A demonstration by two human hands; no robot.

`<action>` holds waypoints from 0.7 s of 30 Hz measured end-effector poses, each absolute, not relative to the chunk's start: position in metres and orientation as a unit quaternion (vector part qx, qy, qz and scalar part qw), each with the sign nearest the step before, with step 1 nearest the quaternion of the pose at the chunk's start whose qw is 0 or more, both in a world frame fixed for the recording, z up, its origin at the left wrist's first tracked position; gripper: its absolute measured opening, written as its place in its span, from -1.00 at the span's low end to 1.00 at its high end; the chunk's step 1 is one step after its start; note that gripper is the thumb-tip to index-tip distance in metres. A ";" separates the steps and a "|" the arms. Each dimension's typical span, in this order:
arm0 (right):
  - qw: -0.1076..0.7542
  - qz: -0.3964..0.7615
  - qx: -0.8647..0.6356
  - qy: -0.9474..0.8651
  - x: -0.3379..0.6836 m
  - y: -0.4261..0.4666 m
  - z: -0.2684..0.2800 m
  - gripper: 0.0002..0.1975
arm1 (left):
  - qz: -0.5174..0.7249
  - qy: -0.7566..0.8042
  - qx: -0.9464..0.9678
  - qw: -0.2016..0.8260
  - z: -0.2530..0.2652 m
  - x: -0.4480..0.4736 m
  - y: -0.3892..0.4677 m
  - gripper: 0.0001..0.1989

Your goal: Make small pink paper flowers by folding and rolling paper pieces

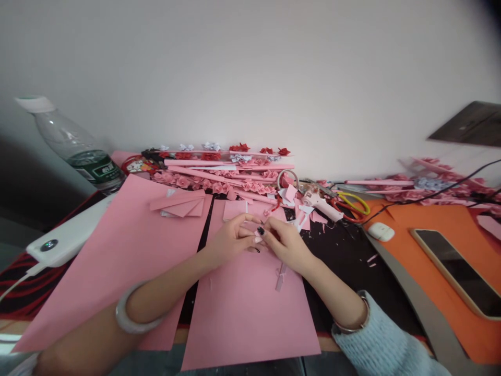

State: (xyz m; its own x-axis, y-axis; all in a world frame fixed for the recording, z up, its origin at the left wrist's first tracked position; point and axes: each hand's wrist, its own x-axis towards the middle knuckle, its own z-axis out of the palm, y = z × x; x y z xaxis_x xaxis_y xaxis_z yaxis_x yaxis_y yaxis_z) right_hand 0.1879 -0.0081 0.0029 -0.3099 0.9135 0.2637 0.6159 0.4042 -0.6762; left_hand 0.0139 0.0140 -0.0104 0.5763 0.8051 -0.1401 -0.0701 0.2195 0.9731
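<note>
Over the middle pink sheet (250, 313) my hands meet fingertip to fingertip. My left hand (234, 237) is closed in a pinch on a small piece of pink paper (258, 236). Thumb and fingers of my right hand (285, 244) press on the same piece, which is mostly hidden between them. Beneath my right wrist a narrow pink paper strip (280, 277) lies on the sheet. Folded pink paper pieces (183, 203) rest on another large pink sheet (129, 250) to the left.
Along the wall lie paper flowers (211, 185) and rolled pink paper stems (235, 166). A glue gun (321, 204), tape roll (287, 180) and paper scraps sit behind my hands. A bottle (86, 151) and power bank (70, 235) stand left; earbud case (381, 232), phone (457, 266) right.
</note>
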 end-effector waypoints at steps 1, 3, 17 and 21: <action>0.309 0.265 -0.483 -0.775 0.187 -0.008 0.002 -0.77 | 0.303 0.334 0.545 0.707 -0.010 0.014 0.013 -0.65; 0.302 0.312 -0.469 -0.769 0.185 -0.008 0.002 -0.72 | 0.287 0.324 0.548 0.716 -0.009 0.014 0.013 -0.66; 0.343 0.342 -0.480 -0.731 0.189 -0.007 -0.002 -0.61 | 0.325 0.349 0.632 0.611 -0.010 0.013 0.014 -0.85; 0.355 0.309 -0.488 -0.735 0.188 -0.008 0.000 -0.71 | 0.336 0.367 0.619 0.608 -0.007 0.011 0.017 -0.83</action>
